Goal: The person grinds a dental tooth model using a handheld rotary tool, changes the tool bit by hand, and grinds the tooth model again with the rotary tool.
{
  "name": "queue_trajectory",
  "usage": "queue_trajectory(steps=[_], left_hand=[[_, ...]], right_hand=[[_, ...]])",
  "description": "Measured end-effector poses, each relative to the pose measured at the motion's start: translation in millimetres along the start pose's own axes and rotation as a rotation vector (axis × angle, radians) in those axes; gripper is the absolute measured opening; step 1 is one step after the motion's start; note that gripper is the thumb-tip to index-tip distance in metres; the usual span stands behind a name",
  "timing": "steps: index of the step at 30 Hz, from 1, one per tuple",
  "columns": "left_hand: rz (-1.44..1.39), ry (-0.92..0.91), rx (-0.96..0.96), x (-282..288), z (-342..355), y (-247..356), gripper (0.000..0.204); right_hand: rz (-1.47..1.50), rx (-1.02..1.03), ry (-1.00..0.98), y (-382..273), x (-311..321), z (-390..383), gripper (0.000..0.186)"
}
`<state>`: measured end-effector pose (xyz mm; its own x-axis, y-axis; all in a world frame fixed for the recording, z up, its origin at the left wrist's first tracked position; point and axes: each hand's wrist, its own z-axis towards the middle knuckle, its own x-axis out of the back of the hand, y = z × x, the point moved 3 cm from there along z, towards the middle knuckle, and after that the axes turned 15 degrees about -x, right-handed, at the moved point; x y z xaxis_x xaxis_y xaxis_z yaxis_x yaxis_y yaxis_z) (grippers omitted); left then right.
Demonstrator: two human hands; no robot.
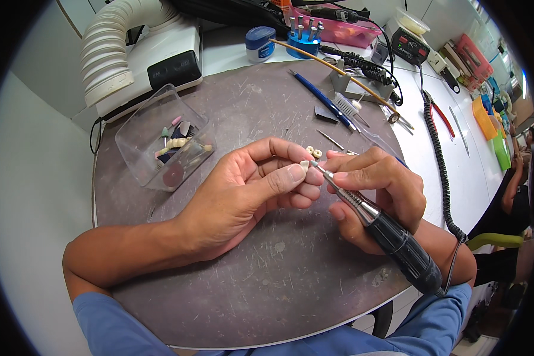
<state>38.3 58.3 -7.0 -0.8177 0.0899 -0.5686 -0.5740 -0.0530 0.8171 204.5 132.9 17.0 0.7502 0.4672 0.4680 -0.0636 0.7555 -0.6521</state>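
Note:
Between thumb and fingers, my left hand [261, 181] pinches a small cream dental crown [304, 165]. My right hand [381, 193] grips a black and silver rotary handpiece [391, 237] like a pen. Its small grey-green tip [313, 163] is at the crown's right side; whether they touch I cannot tell. The two hands meet at the fingertips above the grey-brown mat [267, 267]. Just beyond them lie several small cream tooth pieces [313, 152] and a thin metal bur [330, 139].
At left stands a clear plastic box [145, 151] with grinding tips, near a white suction hose [104, 53]. Beyond the hands lie a blue pen-like tool [320, 98], a brush [345, 105] and a long thin stick [338, 71]. A coiled black cord [442, 172] runs along the right.

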Motion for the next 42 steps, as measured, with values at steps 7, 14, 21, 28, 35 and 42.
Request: queue_trajectory(steps=[7, 14, 21, 28, 35, 42], left_hand=[[0.051, 0.029, 0.005, 1.9, -1.4, 0.0, 0.020], [0.038, -0.001, -0.010, 1.2, -1.8, 2.2, 0.024], [0.042, -0.006, -0.018, 1.0, -1.8, 0.5, 0.024], [0.046, -0.003, -0.023, -0.1, -2.1, 0.0, 0.022], [0.047, -0.010, -0.033, -0.5, -1.6, -0.2, 0.021], [0.035, -0.003, -0.034, -0.9, -1.6, 0.0, 0.021]], right_hand=[[-0.041, 0.049, -0.087, 2.4, -0.7, -0.7, 0.027], [-0.043, 0.071, -0.102, 0.8, -0.1, 0.1, 0.026], [-0.040, 0.068, -0.104, 1.1, -0.4, -0.2, 0.026], [-0.030, 0.061, -0.124, -0.2, -1.2, -0.2, 0.026], [-0.011, 0.061, -0.135, -1.2, -0.5, -1.1, 0.025], [-0.008, 0.073, -0.130, -0.4, -1.1, -0.8, 0.026]])
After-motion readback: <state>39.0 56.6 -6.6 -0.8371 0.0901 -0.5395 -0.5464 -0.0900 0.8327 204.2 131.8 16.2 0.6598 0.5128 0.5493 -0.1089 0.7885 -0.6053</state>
